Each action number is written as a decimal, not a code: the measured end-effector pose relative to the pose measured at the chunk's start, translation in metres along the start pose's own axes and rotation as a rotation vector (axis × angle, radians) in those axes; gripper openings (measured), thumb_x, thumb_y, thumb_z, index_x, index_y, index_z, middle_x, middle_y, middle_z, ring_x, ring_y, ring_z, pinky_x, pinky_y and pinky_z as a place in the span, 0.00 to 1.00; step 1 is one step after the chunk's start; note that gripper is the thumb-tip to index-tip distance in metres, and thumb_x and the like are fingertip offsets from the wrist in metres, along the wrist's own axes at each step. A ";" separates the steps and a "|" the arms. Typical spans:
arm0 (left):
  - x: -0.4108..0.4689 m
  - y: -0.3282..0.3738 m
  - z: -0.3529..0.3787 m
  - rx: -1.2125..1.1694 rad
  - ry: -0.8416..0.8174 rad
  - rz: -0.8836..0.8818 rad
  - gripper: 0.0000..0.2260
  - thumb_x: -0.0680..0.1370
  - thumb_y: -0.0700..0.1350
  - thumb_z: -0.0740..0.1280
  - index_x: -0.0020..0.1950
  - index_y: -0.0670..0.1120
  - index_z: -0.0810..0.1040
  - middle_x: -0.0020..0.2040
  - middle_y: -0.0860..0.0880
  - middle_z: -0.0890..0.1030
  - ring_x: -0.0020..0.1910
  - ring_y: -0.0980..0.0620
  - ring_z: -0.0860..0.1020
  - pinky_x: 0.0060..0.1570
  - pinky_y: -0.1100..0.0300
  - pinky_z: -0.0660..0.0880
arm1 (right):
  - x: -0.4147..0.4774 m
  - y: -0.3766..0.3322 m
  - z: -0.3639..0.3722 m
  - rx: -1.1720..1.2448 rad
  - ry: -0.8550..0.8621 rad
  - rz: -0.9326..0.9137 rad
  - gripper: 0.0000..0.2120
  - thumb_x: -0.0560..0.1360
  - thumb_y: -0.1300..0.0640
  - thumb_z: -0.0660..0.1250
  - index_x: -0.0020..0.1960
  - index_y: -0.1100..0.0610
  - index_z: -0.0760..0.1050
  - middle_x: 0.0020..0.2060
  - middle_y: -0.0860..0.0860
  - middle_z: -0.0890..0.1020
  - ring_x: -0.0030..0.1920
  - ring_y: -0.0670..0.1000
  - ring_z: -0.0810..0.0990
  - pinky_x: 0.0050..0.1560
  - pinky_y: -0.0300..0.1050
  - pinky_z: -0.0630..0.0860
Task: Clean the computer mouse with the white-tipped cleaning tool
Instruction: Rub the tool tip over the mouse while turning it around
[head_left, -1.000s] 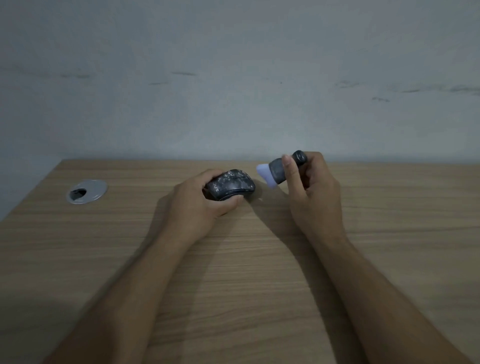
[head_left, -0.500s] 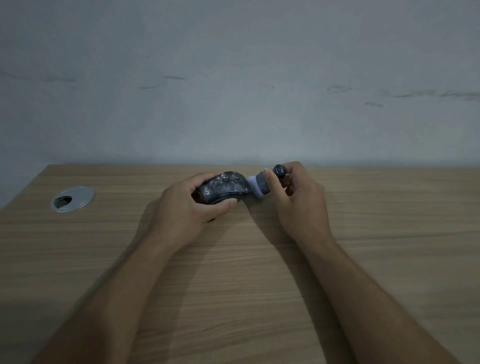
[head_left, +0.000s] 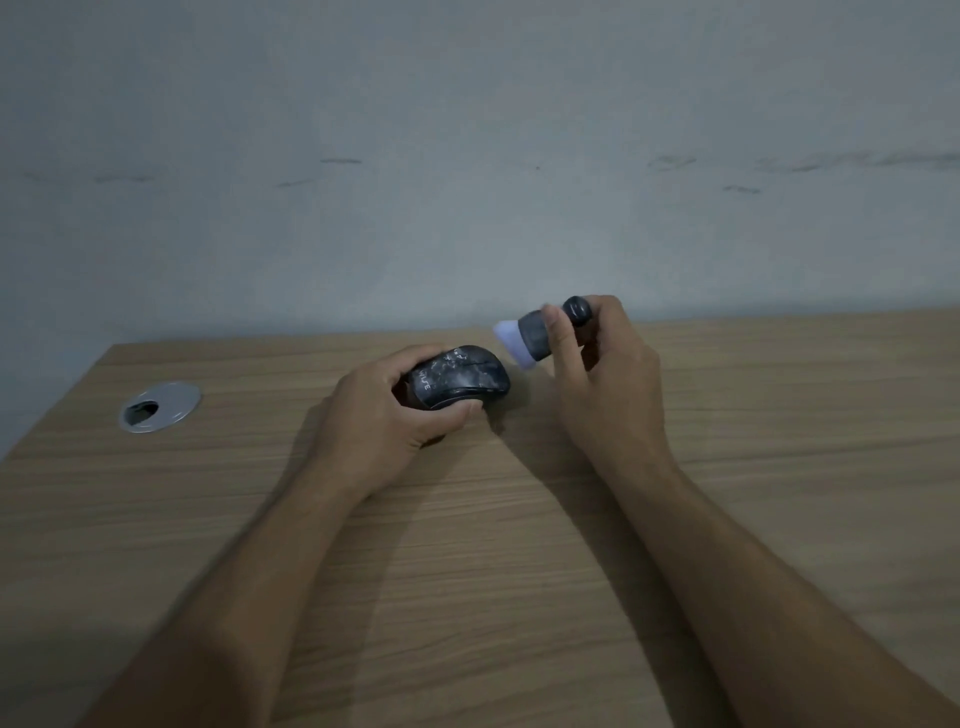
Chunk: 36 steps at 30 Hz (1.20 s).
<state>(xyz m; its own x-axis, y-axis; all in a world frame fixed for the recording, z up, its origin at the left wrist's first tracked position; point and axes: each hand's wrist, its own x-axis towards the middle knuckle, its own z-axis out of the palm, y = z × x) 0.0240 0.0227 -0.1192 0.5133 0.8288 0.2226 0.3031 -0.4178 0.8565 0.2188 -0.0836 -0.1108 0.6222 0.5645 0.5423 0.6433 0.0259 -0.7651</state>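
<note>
A dark, marbled computer mouse (head_left: 460, 376) rests on the wooden desk (head_left: 493, 545) with my left hand (head_left: 379, 415) wrapped around its left side and rear. My right hand (head_left: 608, 384) grips a short dark cleaning tool (head_left: 540, 330) whose white tip (head_left: 511, 340) points left and down. The tip hovers just above and to the right of the mouse's front end, a small gap between them. My fingers hide part of the tool's body.
A round silver cable grommet (head_left: 158, 406) is set into the desk at the far left. A plain grey wall (head_left: 467, 156) rises directly behind the desk's back edge. The desk's left edge runs diagonally past the grommet.
Half a second ago the white tip touched the mouse's front end; my right hand has since lifted the tool up and to the right, away from it. My left hand still holds the mouse.
</note>
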 end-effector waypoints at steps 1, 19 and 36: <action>0.000 0.000 0.000 0.003 0.003 0.003 0.25 0.70 0.53 0.86 0.67 0.58 0.87 0.54 0.59 0.90 0.55 0.59 0.88 0.62 0.54 0.84 | 0.000 -0.004 0.000 0.015 0.003 -0.030 0.10 0.87 0.47 0.67 0.53 0.53 0.77 0.35 0.44 0.81 0.36 0.43 0.79 0.36 0.31 0.69; 0.000 0.006 0.002 -0.060 0.009 0.002 0.23 0.71 0.51 0.85 0.65 0.56 0.88 0.52 0.60 0.91 0.53 0.62 0.88 0.51 0.73 0.79 | -0.013 0.002 -0.001 -0.060 -0.036 0.025 0.10 0.86 0.46 0.69 0.51 0.52 0.77 0.36 0.43 0.83 0.36 0.41 0.81 0.34 0.29 0.70; 0.002 0.010 0.011 -0.015 0.032 -0.006 0.24 0.70 0.53 0.86 0.66 0.57 0.87 0.50 0.61 0.90 0.51 0.66 0.86 0.45 0.79 0.74 | -0.009 -0.004 -0.006 -0.055 0.047 -0.075 0.08 0.88 0.48 0.64 0.55 0.52 0.71 0.35 0.42 0.77 0.33 0.38 0.77 0.35 0.30 0.68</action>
<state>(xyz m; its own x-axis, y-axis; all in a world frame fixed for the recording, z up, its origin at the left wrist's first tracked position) 0.0369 0.0162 -0.1155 0.4859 0.8428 0.2317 0.2944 -0.4074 0.8645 0.2130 -0.0934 -0.1107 0.5908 0.5235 0.6139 0.7115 0.0207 -0.7024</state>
